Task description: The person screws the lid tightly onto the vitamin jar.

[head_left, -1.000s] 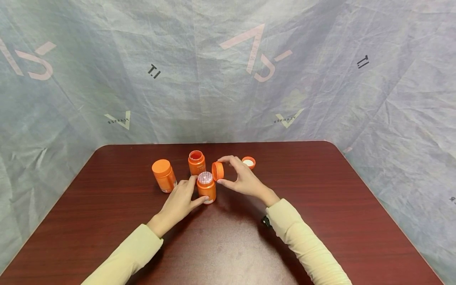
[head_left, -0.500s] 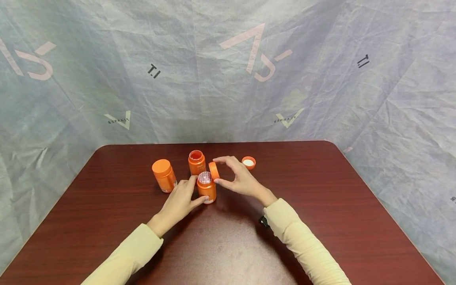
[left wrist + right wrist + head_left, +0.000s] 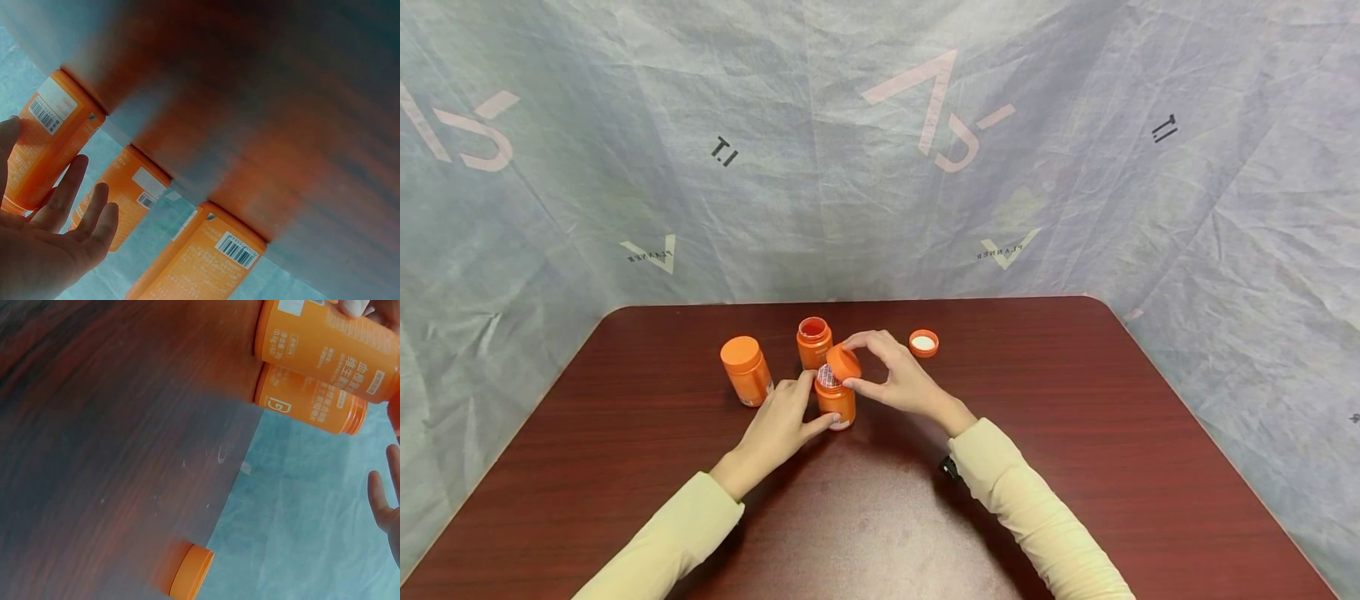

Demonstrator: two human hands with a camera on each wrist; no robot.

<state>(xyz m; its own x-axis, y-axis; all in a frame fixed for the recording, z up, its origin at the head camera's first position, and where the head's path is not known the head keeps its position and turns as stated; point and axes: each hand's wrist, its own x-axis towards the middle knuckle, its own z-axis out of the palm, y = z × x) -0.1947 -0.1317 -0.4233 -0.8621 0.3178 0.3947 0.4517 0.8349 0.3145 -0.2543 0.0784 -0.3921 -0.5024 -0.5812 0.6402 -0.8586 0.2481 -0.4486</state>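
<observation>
sealed jar (image 3: 837, 407): upright on the worktop (image 3: 1075, 417), just in front of the open jar (image 3: 813, 352); printed seal (image 3: 825, 377) over the mouth, partly hidden.
left hand (image 3: 778, 421): holding the sealed jar between thumb on the near side and index finger toward the far side; other fingers spread near the open jar. Contact with that one: cannot tell.
right hand (image 3: 898, 375): pinching the cap (image 3: 844, 362) between thumb and fingertips.
cap position: tilted, over the right part of the mouth. Touching the rim or just above: cannot tell.
capped jar (image 3: 746, 372): upright, left of the open jar, apart from both others.
loose lid (image 3: 923, 342): on the worktop beyond the right hand, pale inside facing up.
seating risk: could go on crooked or bind; likely cause, pressing down before levelling the tilt.
pinch risk: could drop the cap, from a fingertip-only hold; could also trap the thumb, close beside the rim.
grip risk: could spin or slide the sealed jar under a twist, given a light-looking hold.
neighbour risk: could tip the open jar, through a backward push or stray left fingers.
</observation>
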